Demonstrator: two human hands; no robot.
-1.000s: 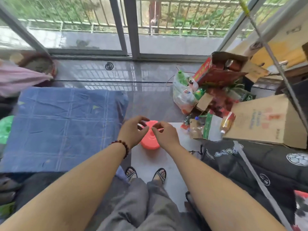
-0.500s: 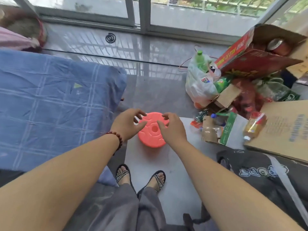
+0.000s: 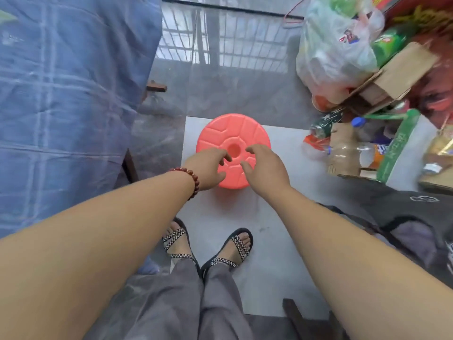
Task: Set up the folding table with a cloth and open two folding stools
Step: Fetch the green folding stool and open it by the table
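Note:
A round coral-pink folding stool (image 3: 230,133) sits on a pale floor tile just ahead of my feet, its patterned top with a centre hole facing up. Both hands hover over its near half. My left hand (image 3: 208,168), with a bead bracelet on the wrist, has its fingers spread beside the hole. My right hand (image 3: 266,168) is loosely curled with fingers apart and does not grip the rim. A blue checked cloth (image 3: 68,94) drapes over the folding table at the left, with a table leg (image 3: 128,165) showing under its hem.
At the right lies a pile of clutter: a white plastic bag (image 3: 333,50), cardboard pieces (image 3: 397,74), bottles (image 3: 343,153) and a green box (image 3: 397,148). A dark bag (image 3: 404,217) is on the floor at the lower right. My sandalled feet (image 3: 208,244) stand behind the stool.
The view has tilted down towards the floor. My hands have come off the stool's sides and now sit over its top with fingers loose; the stool rests on the tile.

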